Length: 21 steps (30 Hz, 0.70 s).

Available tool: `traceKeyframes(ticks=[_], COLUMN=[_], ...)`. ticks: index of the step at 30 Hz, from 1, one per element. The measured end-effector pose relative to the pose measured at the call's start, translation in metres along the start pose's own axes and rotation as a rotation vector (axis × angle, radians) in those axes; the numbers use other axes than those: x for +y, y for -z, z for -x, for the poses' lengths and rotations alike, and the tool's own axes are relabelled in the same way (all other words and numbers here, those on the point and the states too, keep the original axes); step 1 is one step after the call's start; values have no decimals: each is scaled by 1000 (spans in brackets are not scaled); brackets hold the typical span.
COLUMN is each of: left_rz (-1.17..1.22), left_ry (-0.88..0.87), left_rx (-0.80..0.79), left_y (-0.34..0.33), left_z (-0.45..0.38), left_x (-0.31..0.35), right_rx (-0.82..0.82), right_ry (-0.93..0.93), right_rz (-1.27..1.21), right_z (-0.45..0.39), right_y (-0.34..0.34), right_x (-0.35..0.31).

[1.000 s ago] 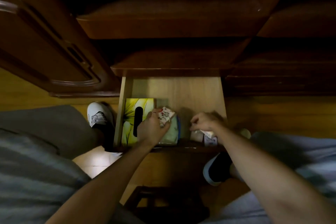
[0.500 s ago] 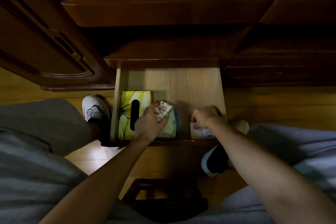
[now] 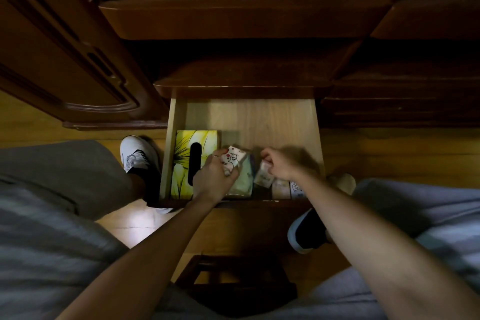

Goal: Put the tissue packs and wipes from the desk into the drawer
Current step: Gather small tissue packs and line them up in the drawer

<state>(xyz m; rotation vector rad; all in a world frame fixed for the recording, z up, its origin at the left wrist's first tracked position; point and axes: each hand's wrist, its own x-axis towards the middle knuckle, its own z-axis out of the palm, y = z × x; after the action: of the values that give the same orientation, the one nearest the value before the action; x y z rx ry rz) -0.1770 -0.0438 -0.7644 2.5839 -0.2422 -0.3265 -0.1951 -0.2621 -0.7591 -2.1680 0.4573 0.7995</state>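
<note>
The open wooden drawer [image 3: 259, 117] lies below me. A yellow flower-print tissue box [image 3: 183, 163] sits at its left side. My left hand [image 3: 214, 179] grips a small white tissue pack with a cartoon print [image 3: 235, 158] over a pale green wipes pack [image 3: 242, 182]. My right hand [image 3: 280, 166] pinches another small white tissue pack [image 3: 262, 176] just right of the green pack. Further small packs [image 3: 281, 188] lie at the drawer's front right corner, partly hidden by my right wrist.
Dark closed drawer fronts [image 3: 246, 21] stack above the open drawer. A cabinet door [image 3: 65, 60] hangs at the left. My shoes [image 3: 137, 153] and knees flank the drawer on the wooden floor. A dark stool [image 3: 233, 283] stands between my legs.
My right hand has lifted from the front right corner and moved left, holding a small white pack. My left hand stays on the cartoon-print pack.
</note>
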Motion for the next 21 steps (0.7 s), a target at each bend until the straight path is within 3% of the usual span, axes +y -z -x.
traceKeyframes(ticks=[5, 14, 16, 18, 21], left_rz=[5, 2, 19, 77, 127], left_ry=[14, 6, -6, -32, -105], left_rx=[-2, -11, -17, -34, -114], left_y=[-1, -2, 1, 7, 7], left_z=[2, 1, 0, 1, 2], left_x=[-1, 0, 3, 10, 22], right_rx=[119, -32, 50, 170, 42], right_ry=[24, 72, 78, 36, -35], right_rz=[344, 641, 561, 260, -342], right_z=[-1, 3, 3, 5, 14], right_y=[-7, -14, -6, 6, 24], right_x=[11, 3, 2, 1, -8])
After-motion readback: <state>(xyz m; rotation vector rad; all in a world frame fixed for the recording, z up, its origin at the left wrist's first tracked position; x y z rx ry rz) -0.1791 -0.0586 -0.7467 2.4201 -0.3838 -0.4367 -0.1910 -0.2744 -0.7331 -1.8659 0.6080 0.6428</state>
